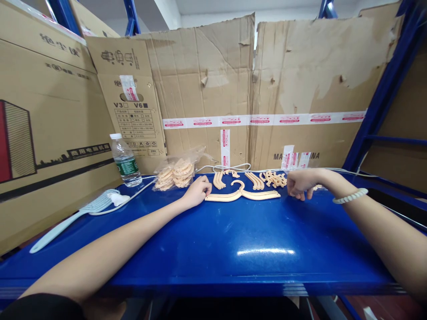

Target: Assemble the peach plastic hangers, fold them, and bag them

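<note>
On the blue worktop (260,249), left hand (199,191) pinches the hanger (242,194) end; right hand (300,183) curls empty nearby (light, stiff plastic, probably best held mid-arm).

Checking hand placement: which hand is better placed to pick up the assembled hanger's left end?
Left. The left hand rests at the hanger's left tip; the right hand sits past its right end.

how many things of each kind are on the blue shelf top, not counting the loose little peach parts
assembled peach plastic hanger between the left hand and right hand: 1
clear plastic bag of peach parts: 1
clear plastic water bottle with green label: 1
pale blue plastic swatter: 1
white cable: 1
total: 5
</note>
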`<state>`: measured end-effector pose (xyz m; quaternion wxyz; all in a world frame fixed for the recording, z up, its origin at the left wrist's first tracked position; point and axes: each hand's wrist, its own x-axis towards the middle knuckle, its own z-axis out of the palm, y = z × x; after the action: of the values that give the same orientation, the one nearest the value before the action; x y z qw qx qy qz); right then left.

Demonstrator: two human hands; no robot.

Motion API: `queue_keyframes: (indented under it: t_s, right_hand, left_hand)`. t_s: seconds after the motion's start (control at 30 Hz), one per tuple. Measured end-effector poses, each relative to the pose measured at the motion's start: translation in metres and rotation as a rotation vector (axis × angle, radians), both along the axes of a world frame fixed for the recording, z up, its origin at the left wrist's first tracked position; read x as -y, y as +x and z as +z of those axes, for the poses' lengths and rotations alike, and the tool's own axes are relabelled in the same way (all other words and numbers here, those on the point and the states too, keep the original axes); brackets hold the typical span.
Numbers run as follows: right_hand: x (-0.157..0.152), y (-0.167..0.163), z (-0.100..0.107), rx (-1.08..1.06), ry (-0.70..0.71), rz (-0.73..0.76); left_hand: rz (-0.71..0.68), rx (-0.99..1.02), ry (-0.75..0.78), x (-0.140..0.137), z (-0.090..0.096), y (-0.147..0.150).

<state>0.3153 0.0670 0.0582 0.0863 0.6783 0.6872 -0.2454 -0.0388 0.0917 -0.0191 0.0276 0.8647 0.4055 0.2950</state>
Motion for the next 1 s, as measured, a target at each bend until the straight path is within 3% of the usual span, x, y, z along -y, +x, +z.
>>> queue_keyframes:
  t_s: [0.2, 0.27, 0.43, 0.5, 0.7, 1.0]
  right_hand:
    - [-0.005, 0.004, -0.001, 0.017, 0.078, 0.043]
    - [-0.011, 0.005, -0.002, 0.022, 0.218, 0.097]
    - [-0.021, -0.007, -0.010, 0.079, 0.732, 0.337]
    - [-0.022, -0.015, -0.017, 0.042, 0.814, 0.367]
    - [-0.026, -0.048, -0.026, -0.025, 0.855, 0.357]
    - [-0.073, -0.103, -0.012, 0.058, 0.775, 0.318]
  left_hand:
    - [-0.002, 0.009, 0.010, 0.000, 0.000, 0.000]
    - [-0.006, 0.008, 0.014, -0.001, 0.000, 0.000]
    - [-0.022, 0.024, 0.030, -0.003, 0.000, -0.001]
    - [-0.030, 0.044, 0.035, -0.003, -0.001, -0.001]
    - [-0.049, 0.066, 0.013, -0.006, -0.005, -0.002]
    - [-0.034, 0.055, 0.008, -0.004, -0.004, -0.002]
